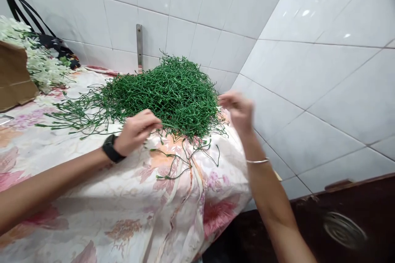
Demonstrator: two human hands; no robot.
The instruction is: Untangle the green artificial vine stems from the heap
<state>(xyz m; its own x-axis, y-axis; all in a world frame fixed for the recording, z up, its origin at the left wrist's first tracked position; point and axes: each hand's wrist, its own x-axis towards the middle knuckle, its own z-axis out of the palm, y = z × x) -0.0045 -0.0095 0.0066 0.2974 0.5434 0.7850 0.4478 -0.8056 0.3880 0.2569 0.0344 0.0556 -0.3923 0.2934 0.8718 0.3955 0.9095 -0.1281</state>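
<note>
A big tangled heap of thin green plastic stems (168,92) lies on a table covered with a floral cloth (129,209). My left hand (137,130), with a black watch on the wrist, is curled at the heap's front edge and pinches a green stem that runs out to the right. My right hand (239,111), with a thin bangle on the wrist, hovers at the heap's right side. It is smeared by motion, so its fingers cannot be made out.
White artificial flowers (37,59) and a brown cardboard box (14,76) sit at the table's far left, with a black bag (46,39) behind them. White tiled walls close the back and right. A dark floor (339,226) lies at lower right.
</note>
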